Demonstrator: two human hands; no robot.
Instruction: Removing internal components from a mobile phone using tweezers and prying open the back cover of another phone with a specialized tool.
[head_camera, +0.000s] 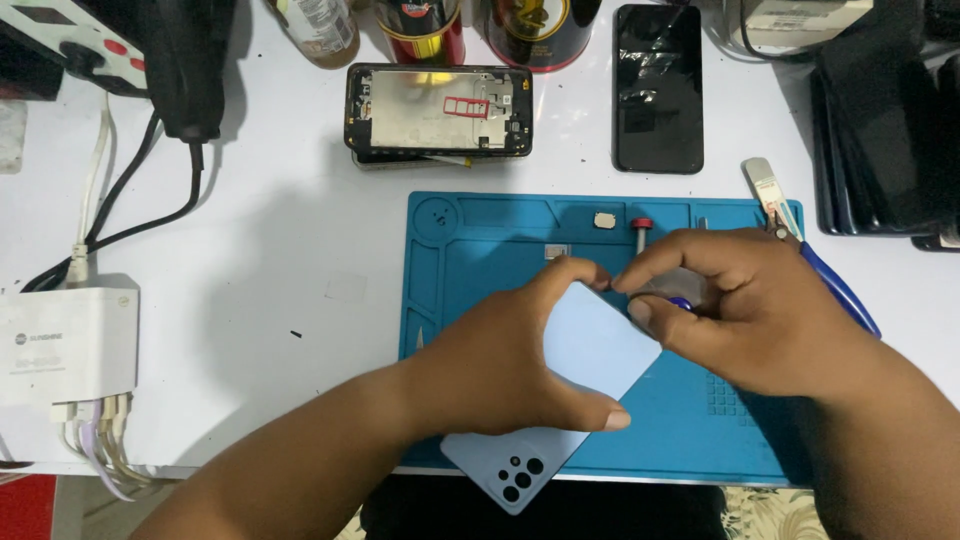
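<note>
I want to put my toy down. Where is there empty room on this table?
Bare white table lies between the cables and the blue mat. The mat, under both hands, and the back edge with cans and phones are crowded.

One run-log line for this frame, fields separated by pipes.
left hand holds light-blue phone | right hand pinches small tool at phone's top edge | surface: blue work mat | nearby: opened phone frame

One camera on the person's head looks steeply down, from near, at the blue mat (480, 250) on the white table (280, 260).
</note>
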